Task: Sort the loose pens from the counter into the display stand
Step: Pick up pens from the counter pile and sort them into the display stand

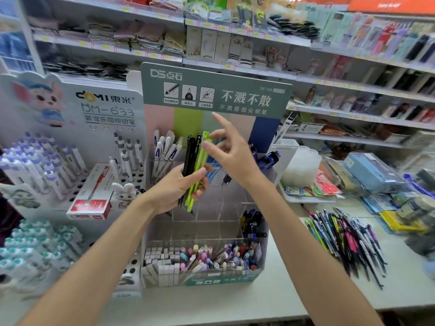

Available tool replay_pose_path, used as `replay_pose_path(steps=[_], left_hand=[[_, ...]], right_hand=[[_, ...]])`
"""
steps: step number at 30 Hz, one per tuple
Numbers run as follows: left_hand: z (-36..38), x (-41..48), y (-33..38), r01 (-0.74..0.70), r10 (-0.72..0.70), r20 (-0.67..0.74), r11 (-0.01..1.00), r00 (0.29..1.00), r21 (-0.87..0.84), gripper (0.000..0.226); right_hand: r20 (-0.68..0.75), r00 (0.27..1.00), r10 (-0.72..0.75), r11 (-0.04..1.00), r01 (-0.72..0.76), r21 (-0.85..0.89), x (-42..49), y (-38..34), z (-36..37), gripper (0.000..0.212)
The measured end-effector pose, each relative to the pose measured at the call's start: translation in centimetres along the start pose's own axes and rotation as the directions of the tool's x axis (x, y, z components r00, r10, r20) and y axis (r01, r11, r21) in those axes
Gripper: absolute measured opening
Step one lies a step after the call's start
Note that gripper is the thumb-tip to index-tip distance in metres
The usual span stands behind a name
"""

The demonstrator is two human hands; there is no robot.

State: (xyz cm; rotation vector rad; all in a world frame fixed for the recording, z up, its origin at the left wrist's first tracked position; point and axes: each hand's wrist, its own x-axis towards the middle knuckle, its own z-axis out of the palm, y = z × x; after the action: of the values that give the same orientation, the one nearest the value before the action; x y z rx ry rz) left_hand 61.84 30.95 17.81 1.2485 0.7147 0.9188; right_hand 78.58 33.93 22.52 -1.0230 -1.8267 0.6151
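Note:
My left hand (181, 187) grips a bunch of pens (195, 165), black ones and lime-green ones, held upright in front of the clear tiered display stand (207, 208). My right hand (230, 156) hovers just right of the bunch's upper ends. Its fingers are spread and its thumb tip touches a green pen near the top. A heap of loose pens (348, 241) in many colours lies on the counter to the right of the stand. The stand's front row holds several pens and erasers, and dark blue pens sit in its right compartments.
A white Domi pen display (70, 161) with several purple-capped pens stands at the left, with a red pen box (91, 196) on it. Packaged stationery (374, 175) and a white tray (306, 196) crowd the counter's right. Shelves of goods fill the back.

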Motion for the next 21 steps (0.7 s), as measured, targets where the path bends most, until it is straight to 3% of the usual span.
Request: replay_pose_path(steps=[2, 5, 10, 14, 21], left_hand=[[0.4, -0.1, 0.0, -0.005, 0.005, 0.007, 1.0, 1.0, -0.006, 0.033], [0.1, -0.6, 0.1, 0.027, -0.028, -0.027, 0.999, 0.999, -0.042, 0.029], [-1.2, -1.5, -0.8, 0.039, -0.043, -0.078, 0.998, 0.996, -0.047, 0.038], [-1.7, -2.3, -2.0, 0.066, -0.081, -0.215, 0.995, 0.973, -0.074, 0.034], [-1.4, -3.1, -2.6, 0.095, -0.092, -0.181, 0.995, 0.979, 0.007, 0.044]], right_hand=[[0.057, 0.998, 0.012, 1.0, -0.013, 0.01, -0.3, 0.2, 0.8, 0.05], [-0.082, 0.996, 0.031, 0.998, -0.026, 0.061, -0.5, 0.8, 0.8, 0.03], [-0.172, 0.983, 0.066, 0.994, -0.05, 0.098, -1.8, 1.2, 1.7, 0.031], [-0.45, 0.884, 0.129, 0.991, -0.106, 0.077, -3.5, 2.2, 0.2, 0.025], [-0.624, 0.781, 0.029, 0.987, -0.121, -0.105, -5.6, 3.4, 1.2, 0.033]])
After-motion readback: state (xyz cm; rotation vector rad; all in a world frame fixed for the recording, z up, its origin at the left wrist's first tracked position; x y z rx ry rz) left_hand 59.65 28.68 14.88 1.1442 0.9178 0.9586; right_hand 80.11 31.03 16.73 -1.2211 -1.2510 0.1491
